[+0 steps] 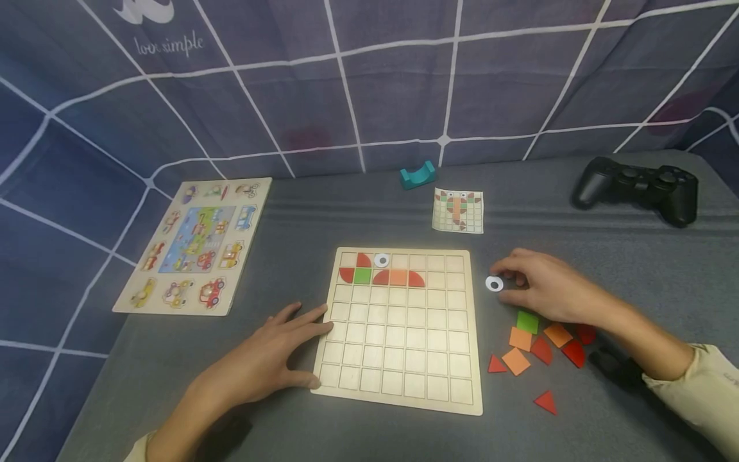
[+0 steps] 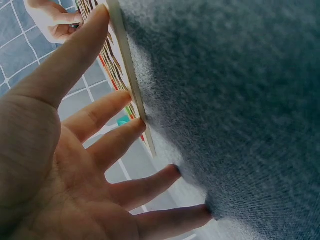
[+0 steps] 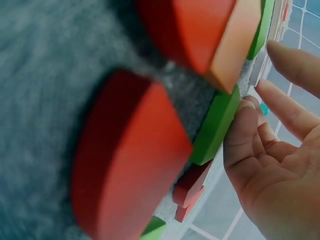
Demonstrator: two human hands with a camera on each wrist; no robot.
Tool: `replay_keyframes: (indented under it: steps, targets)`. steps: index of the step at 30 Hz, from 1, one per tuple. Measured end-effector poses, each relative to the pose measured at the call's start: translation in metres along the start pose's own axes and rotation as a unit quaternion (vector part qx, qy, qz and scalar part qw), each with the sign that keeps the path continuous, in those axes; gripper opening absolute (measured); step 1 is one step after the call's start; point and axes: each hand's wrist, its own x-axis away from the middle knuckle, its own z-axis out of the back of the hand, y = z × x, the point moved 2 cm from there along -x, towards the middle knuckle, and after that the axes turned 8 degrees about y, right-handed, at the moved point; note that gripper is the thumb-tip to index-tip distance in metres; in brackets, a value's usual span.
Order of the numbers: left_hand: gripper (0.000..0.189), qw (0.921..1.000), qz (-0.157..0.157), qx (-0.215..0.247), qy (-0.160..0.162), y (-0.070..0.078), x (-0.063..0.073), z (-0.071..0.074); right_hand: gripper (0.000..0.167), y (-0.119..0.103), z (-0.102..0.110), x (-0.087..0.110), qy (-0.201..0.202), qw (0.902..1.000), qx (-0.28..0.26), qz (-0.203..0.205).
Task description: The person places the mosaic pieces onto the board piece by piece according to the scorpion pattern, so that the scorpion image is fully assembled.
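A square wooden grid board lies in the middle of the table. Its top rows hold red quarter-round pieces, a green square, an orange square and a white eye disc. My left hand spreads its fingers at the board's left side; thumb and two fingertips touch the edge in the left wrist view. To the right of the board, my right hand pinches a second white eye disc between thumb and index finger, just above the loose pieces.
Loose green, orange and red pieces lie right of the board, below my right hand. Behind the board are a small pattern card and a teal holder. A vehicle puzzle lies left; a black game controller sits back right.
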Motion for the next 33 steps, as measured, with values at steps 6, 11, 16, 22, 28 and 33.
replay_keyframes:
  steps: [6,11,16,22,28,33]
  targets:
    - [0.080,1.0000,-0.008,-0.002,0.004,-0.001,0.001,0.001,0.023,0.000,-0.002,-0.001,-0.008,0.9998,0.016,-0.010]
    - [0.081,1.0000,-0.005,0.000,0.003,-0.001,0.001,0.002,0.021,-0.002,-0.002,0.000,-0.013,0.9995,0.027,-0.013]
    - [0.081,1.0000,-0.007,0.000,0.004,-0.001,0.001,0.002,0.018,-0.002,-0.002,0.001,-0.006,0.9995,0.031,-0.004]
    - [0.080,0.9999,-0.014,0.000,0.007,-0.001,0.001,0.002,0.017,-0.003,0.000,0.000,0.016,0.9995,0.025,0.008]
    - [0.080,0.9999,-0.014,-0.001,0.007,-0.001,0.001,0.002,0.015,-0.014,-0.003,-0.009,0.034,0.9991,0.024,0.010]
    - [0.080,0.9999,-0.013,0.001,0.007,-0.001,0.001,0.003,0.011,-0.028,-0.010,-0.023,0.034,0.9993,0.008,0.012]
